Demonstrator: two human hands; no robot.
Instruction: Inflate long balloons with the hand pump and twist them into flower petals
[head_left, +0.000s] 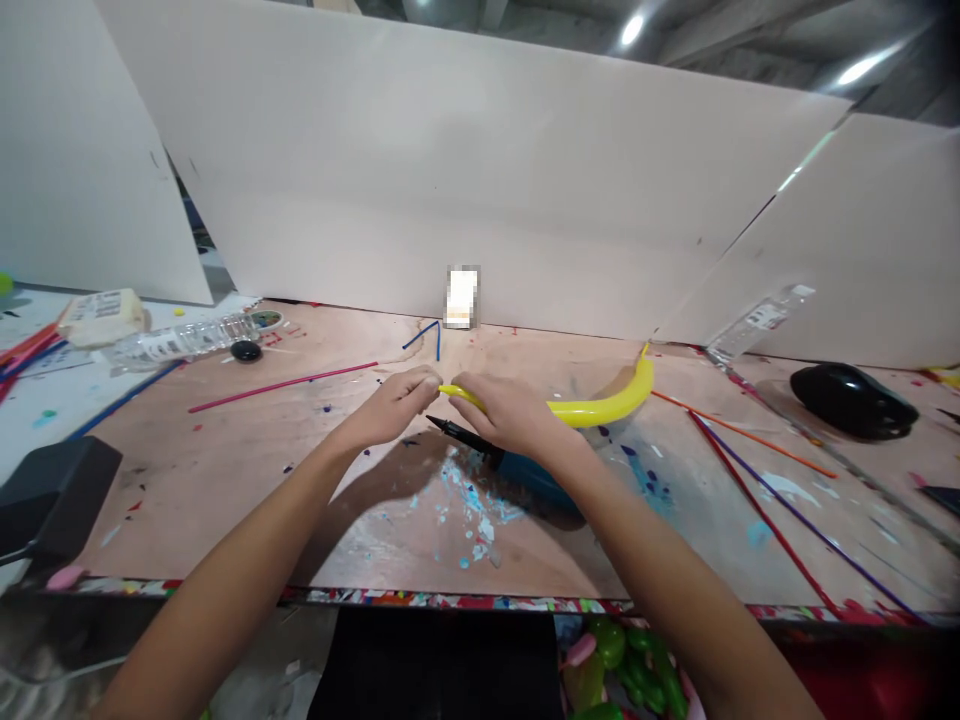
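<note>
A long yellow balloon (600, 405), partly inflated, curves across the wooden table (225, 470) from the right toward the middle. My left hand (394, 405) pinches its thin left end with fingertips pressed together. My right hand (506, 412) is closed over the balloon just beside that end, knuckles up. Under my right wrist lies a blue balloon pump (517, 470) with a black nozzle pointing left.
Uninflated red (281, 385), blue (424, 335), orange (742, 432) and purple (795, 510) balloons lie scattered on the table. A plastic bottle (180, 340) and a black cap (245, 350) sit at the left, a black object (851, 400) at the right. White boards (480, 170) wall the back.
</note>
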